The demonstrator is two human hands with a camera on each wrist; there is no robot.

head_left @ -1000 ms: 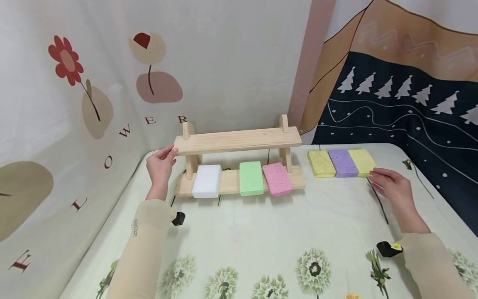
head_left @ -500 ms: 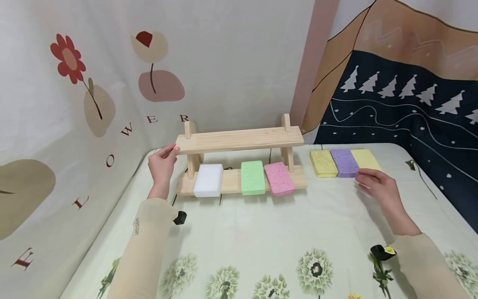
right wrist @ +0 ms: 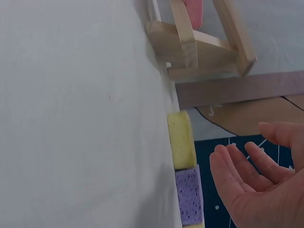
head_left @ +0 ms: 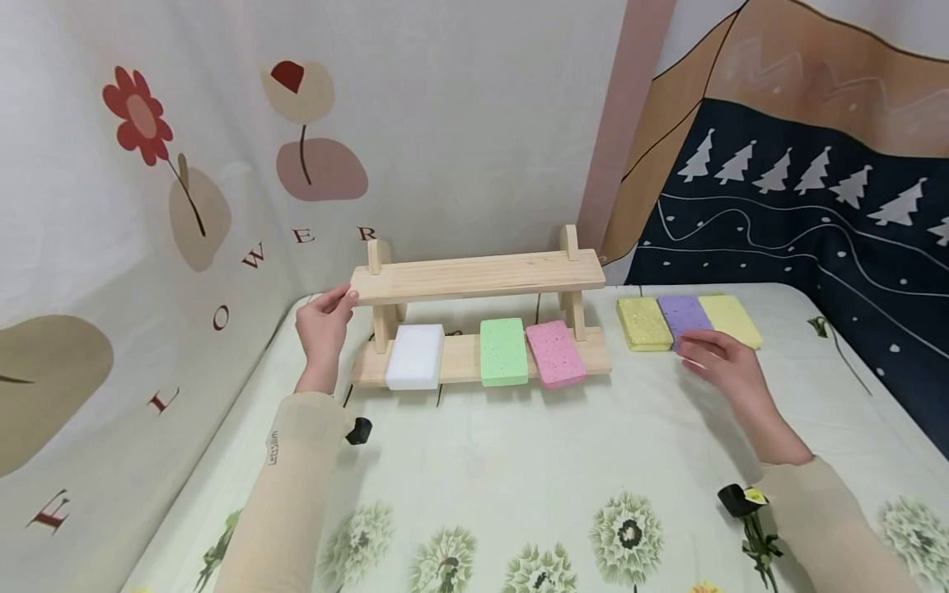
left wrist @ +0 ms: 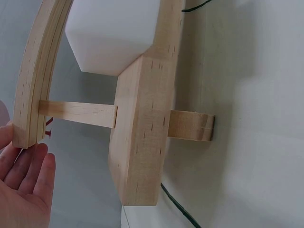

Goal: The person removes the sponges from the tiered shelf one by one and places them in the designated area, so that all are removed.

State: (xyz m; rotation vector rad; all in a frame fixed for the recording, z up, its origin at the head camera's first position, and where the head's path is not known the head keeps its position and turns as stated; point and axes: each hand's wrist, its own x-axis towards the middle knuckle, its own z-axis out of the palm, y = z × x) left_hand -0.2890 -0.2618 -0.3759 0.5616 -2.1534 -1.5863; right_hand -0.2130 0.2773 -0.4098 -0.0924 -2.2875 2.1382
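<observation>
A two-tier wooden shelf (head_left: 474,277) stands at the back of the table, and my left hand (head_left: 322,329) pinches the left end of its upper board. In the left wrist view, the thumb lies on one face of that board and the fingers on the other. White (head_left: 414,357), green (head_left: 504,352) and pink (head_left: 556,354) sponges sit on the lower board. My right hand (head_left: 726,366) hovers in front of the purple sponge (head_left: 682,313), partly covering it in the head view. It holds nothing; the right wrist view shows its fingers loosely bent, apart from the sponges.
To the right of the shelf, a yellow sponge (head_left: 643,324) and a pale yellow sponge (head_left: 731,319) flank the purple one in a row. Printed fabric walls rise behind and at the sides. The tabletop (head_left: 482,449) is covered with a flower-print cloth.
My right hand has moved left from the pale yellow sponge to the purple one, with nothing in it. The left hand keeps its grip on the shelf's upper board. The sponges have stayed put.
</observation>
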